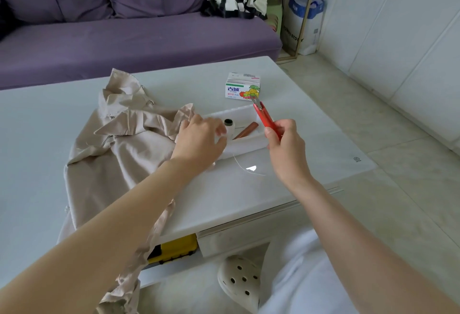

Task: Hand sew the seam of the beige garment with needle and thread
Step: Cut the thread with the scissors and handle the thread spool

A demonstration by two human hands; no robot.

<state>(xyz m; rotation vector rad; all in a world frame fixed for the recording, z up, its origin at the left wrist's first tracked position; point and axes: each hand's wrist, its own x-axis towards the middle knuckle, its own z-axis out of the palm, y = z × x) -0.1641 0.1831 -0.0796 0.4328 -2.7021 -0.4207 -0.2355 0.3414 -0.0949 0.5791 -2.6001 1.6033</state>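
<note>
At the low table [286, 189], your right hand [286, 144] grips red snips [261, 114], likely to cut thread. Your left hand [199, 139] is at the spool [229, 127] in the tray [251, 143], grip unclear. The beige garment [124, 144] lies beside it.

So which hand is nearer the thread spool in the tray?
Left. The left hand is right beside the thread spool, at the white tray's left end. The right hand is farther off, by the tray's right end, gripping the red snips.
</note>
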